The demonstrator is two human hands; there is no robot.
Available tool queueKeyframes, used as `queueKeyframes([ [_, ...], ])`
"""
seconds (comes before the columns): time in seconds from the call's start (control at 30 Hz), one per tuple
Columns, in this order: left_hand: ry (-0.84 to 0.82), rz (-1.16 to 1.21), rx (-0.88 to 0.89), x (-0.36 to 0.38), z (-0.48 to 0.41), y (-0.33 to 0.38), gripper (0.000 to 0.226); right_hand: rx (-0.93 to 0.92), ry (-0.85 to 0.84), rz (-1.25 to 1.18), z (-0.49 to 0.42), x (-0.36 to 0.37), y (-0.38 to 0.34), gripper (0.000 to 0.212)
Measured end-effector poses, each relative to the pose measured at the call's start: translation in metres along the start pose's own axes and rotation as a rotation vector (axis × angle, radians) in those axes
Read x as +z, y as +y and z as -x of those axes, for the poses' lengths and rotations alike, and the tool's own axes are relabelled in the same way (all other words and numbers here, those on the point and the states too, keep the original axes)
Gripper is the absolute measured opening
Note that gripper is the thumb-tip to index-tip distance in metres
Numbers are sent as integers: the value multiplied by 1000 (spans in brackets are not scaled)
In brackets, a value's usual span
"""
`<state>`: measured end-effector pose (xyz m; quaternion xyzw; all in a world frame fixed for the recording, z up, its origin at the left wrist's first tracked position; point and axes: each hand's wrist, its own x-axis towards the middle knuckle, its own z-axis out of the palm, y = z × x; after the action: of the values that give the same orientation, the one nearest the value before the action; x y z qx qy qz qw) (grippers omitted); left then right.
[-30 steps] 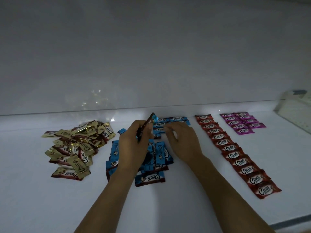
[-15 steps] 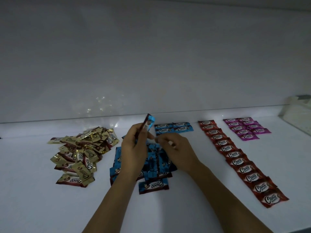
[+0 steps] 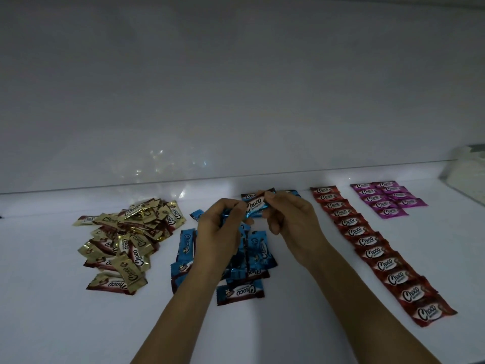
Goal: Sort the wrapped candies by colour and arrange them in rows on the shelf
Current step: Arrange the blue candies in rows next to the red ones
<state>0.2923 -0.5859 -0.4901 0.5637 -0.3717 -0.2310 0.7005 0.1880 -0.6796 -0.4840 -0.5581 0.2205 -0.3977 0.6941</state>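
A blue wrapped candy [image 3: 256,204] is held flat between both hands above the loose blue candy pile [image 3: 237,261]. My left hand [image 3: 219,232] pinches its left end and my right hand [image 3: 290,219] pinches its right end. Behind the hands, a few blue candies [image 3: 288,192] lie laid out near the back wall, mostly hidden. A long row of red candies [image 3: 372,248] runs from the back toward the front right. Purple candies [image 3: 385,197] lie in two short rows at the back right. A heap of gold candies [image 3: 126,240] lies at the left.
The white shelf [image 3: 52,324] ends at a glossy white back wall [image 3: 236,101]. A pale box-like object [image 3: 464,172] stands at the far right edge, beside the purple rows.
The blue candy stood upright in my left hand alone. Now it lies turned flat, face up, and my right hand has come up from the pile to pinch its other end.
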Motion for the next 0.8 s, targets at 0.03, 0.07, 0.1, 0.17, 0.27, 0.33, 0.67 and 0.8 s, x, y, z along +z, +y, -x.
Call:
queueKeyframes([
  [0.03, 20, 19, -9, 0, -1, 0, 21, 10, -7, -5, 0, 0, -1, 17],
  [0.07, 30, 28, -13, 0, -1, 1, 20, 16, -24, -5, 0, 1, -1, 17],
  [0.1, 37, 21, -16, -1, -2, 1, 20, 15, -43, -1, 0, 1, -1, 16],
  [0.17, 54, -24, -10, -1, -1, -2, 17, 17, -29, 21, -1, -1, -1, 12],
  [0.27, 90, -234, 98, -5, -1, -13, 13, 6, 206, 313, -10, -20, -1, 12],
  [0.33, 50, -431, 209, -6, 2, -17, 19, 27, 308, 805, -16, -41, 3, 17],
  [0.67, -34, -488, 293, 1, 9, -12, 78, -298, 264, 1425, -8, -48, 9, 18],
  [0.8, 41, -565, 330, -4, 6, -21, 46, -263, 146, 1537, -6, -41, 11, 15],
])
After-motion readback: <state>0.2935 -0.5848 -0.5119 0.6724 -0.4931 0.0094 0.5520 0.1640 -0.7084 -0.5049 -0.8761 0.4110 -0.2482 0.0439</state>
